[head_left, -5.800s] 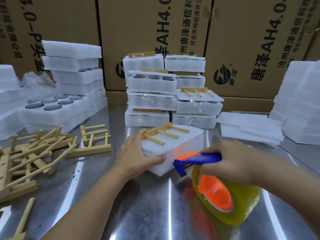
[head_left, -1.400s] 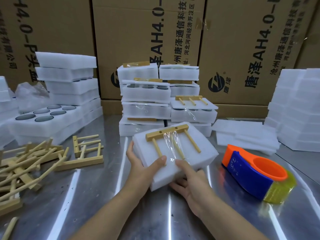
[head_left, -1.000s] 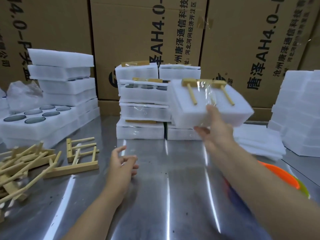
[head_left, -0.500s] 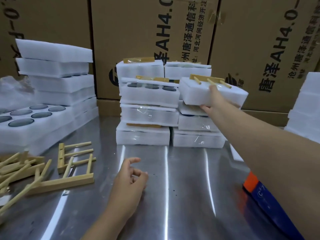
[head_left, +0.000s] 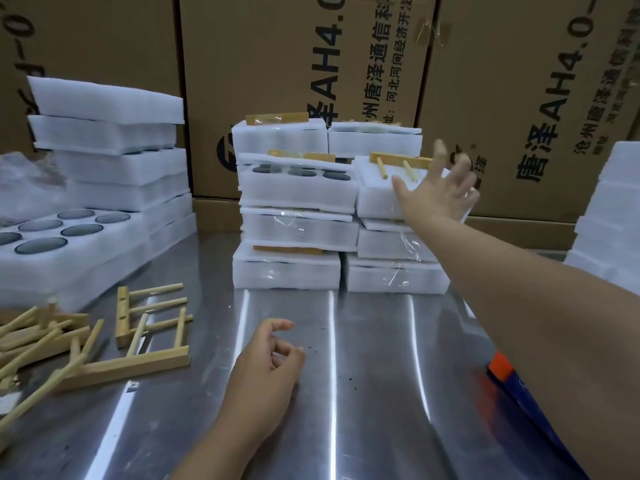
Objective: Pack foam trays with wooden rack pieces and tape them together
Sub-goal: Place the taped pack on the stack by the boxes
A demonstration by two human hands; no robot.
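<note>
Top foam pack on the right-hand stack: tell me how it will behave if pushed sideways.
Probably light for its size: the top foam pack is mostly white foam and should shift easily. It may slide, since the pack below shows glossy clear tape. Tipping looks unlikely: it lies flat and wide on that pack.

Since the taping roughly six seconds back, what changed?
The taped foam tray went from the table front up onto the right finished stack. The right hand set down the tape dispenser, carried the tray there, and is now open over it. The left hand let go and hangs loosely curled over the table. Loose wooden racks, other stacks: unchanged.
</note>
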